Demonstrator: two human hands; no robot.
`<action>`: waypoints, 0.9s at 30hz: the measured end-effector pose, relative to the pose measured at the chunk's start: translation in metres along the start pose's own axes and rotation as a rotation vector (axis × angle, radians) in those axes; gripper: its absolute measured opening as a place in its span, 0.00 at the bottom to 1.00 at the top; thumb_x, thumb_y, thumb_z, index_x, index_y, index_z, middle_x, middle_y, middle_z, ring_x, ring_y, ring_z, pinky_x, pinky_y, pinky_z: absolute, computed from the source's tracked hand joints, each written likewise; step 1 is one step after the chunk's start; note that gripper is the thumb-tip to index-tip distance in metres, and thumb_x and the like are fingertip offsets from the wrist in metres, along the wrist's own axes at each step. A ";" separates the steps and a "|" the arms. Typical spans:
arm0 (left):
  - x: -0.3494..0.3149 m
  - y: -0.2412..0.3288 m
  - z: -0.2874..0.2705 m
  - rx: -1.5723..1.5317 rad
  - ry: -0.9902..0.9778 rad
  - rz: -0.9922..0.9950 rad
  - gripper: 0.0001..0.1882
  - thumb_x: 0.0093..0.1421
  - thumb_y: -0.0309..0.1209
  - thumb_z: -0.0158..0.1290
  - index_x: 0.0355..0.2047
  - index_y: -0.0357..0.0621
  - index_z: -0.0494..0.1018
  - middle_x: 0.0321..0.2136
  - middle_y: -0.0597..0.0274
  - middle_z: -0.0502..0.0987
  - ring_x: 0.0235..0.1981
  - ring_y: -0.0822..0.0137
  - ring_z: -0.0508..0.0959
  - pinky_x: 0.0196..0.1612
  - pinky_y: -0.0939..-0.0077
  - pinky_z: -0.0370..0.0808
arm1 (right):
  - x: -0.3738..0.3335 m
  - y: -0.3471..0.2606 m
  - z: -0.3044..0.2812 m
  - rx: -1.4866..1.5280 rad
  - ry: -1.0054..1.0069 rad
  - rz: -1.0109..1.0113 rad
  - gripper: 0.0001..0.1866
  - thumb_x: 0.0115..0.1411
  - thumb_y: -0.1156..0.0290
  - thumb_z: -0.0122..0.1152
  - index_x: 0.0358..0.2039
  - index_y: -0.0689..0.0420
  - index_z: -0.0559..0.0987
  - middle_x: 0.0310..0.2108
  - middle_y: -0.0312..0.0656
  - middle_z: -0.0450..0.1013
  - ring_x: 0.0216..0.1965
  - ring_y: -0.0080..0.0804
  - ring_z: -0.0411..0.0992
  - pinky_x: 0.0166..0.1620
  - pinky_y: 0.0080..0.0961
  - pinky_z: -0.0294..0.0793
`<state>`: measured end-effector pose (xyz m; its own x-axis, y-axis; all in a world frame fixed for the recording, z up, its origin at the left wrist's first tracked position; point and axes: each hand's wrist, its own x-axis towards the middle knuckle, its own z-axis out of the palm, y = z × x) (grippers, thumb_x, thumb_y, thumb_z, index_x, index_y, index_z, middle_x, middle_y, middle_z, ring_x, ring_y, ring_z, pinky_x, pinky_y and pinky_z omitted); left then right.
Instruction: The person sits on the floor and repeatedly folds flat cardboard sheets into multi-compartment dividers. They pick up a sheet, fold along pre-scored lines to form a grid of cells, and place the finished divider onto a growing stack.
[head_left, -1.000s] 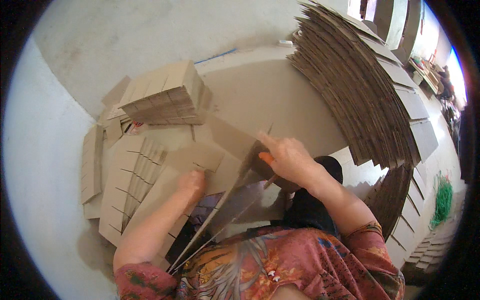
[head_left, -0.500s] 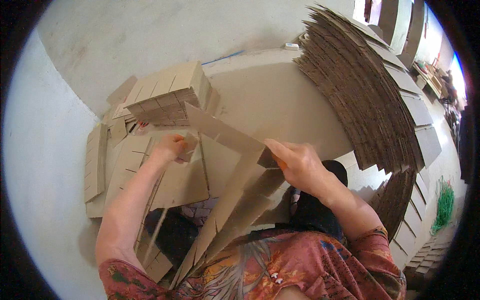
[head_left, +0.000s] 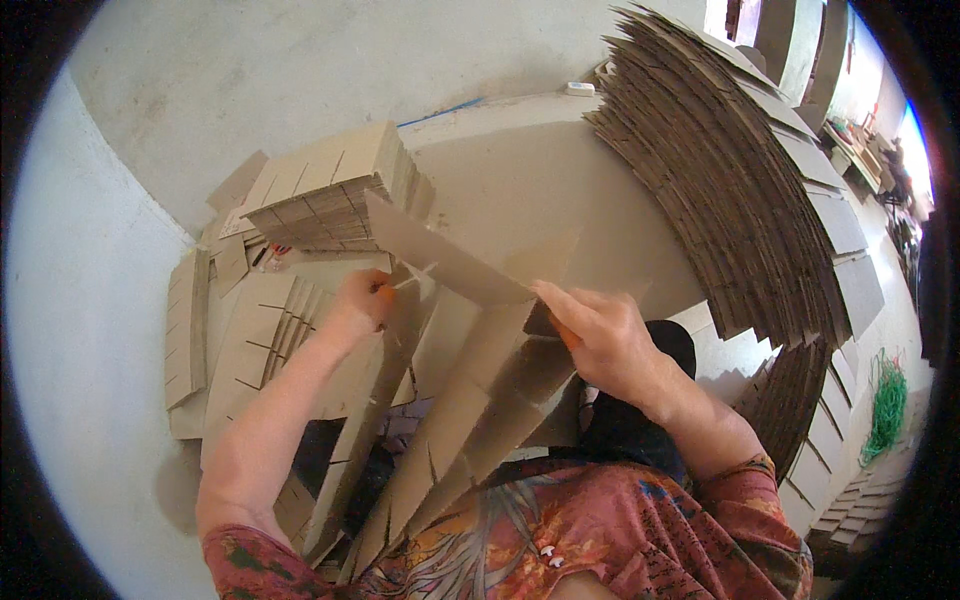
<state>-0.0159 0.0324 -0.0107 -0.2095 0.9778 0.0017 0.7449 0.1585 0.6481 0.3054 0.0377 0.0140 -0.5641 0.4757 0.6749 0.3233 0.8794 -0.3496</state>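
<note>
My right hand (head_left: 602,338) is closed on the upper corner of a partly joined cardboard divider (head_left: 455,420), whose long strips slant down toward my lap. One strip (head_left: 430,248) stands crosswise at its far end, reaching up to the left. My left hand (head_left: 362,302) grips the top end of a separate slotted cardboard strip (head_left: 388,375). That strip hangs down toward me, left of the divider and roughly in line with its long strips. Whether it touches the cross strip I cannot tell. Orange shows at the fingers of both hands.
A stack of slotted cardboard pieces (head_left: 325,195) stands at the far left, with more slotted pieces (head_left: 255,335) lying nearer. A tall curved stack of dividers (head_left: 720,170) rises on the right. Green twine (head_left: 886,405) lies at the far right, and pale walls close off the left and back.
My left hand has moved slightly right, and its strip has swung from the left to beside the divider. My right hand holds the divider in nearly the same place.
</note>
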 end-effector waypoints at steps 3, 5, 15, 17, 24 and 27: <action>-0.003 0.007 -0.001 -0.288 -0.045 -0.239 0.14 0.60 0.30 0.47 0.40 0.32 0.73 0.25 0.58 0.76 0.24 0.69 0.74 0.23 0.73 0.71 | 0.000 -0.001 -0.002 0.021 0.020 -0.013 0.24 0.44 0.81 0.55 0.46 0.63 0.71 0.23 0.48 0.71 0.22 0.48 0.71 0.24 0.38 0.71; -0.004 -0.006 -0.003 -0.267 -0.090 -0.183 0.14 0.61 0.31 0.47 0.40 0.33 0.73 0.26 0.58 0.76 0.24 0.69 0.73 0.22 0.74 0.72 | 0.002 -0.002 -0.001 0.043 -0.007 -0.013 0.24 0.44 0.80 0.55 0.46 0.63 0.71 0.23 0.49 0.71 0.22 0.48 0.71 0.24 0.38 0.71; -0.020 0.042 0.003 -0.286 -0.149 0.112 0.12 0.62 0.30 0.47 0.41 0.34 0.73 0.27 0.66 0.75 0.25 0.76 0.73 0.24 0.79 0.73 | 0.003 0.022 0.024 0.058 -0.191 0.153 0.13 0.48 0.80 0.52 0.37 0.60 0.73 0.22 0.55 0.71 0.27 0.55 0.71 0.28 0.44 0.70; -0.018 0.059 -0.001 -0.251 -0.223 0.151 0.12 0.62 0.31 0.49 0.41 0.36 0.74 0.27 0.67 0.75 0.25 0.78 0.73 0.25 0.79 0.73 | 0.008 0.027 0.025 0.041 -0.262 0.195 0.15 0.48 0.81 0.53 0.38 0.62 0.75 0.23 0.57 0.70 0.26 0.57 0.70 0.27 0.42 0.69; 0.043 0.010 -0.029 0.002 0.222 0.359 0.18 0.58 0.36 0.55 0.44 0.35 0.72 0.39 0.52 0.77 0.40 0.59 0.77 0.44 0.69 0.73 | 0.068 0.076 0.013 -0.174 -0.277 0.326 0.08 0.49 0.78 0.50 0.29 0.58 0.77 0.25 0.55 0.73 0.31 0.56 0.73 0.37 0.46 0.72; 0.082 -0.022 -0.035 0.390 0.525 0.441 0.23 0.57 0.36 0.56 0.49 0.36 0.69 0.47 0.49 0.73 0.48 0.54 0.72 0.49 0.65 0.70 | 0.061 0.119 0.044 -0.258 -0.372 0.334 0.09 0.50 0.79 0.50 0.31 0.58 0.77 0.27 0.55 0.74 0.34 0.55 0.73 0.38 0.45 0.73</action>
<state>-0.0712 0.1041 0.0015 -0.0425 0.7843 0.6189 0.9769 -0.0973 0.1904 0.2756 0.1721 -0.0151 -0.6140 0.7439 0.2638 0.6795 0.6683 -0.3028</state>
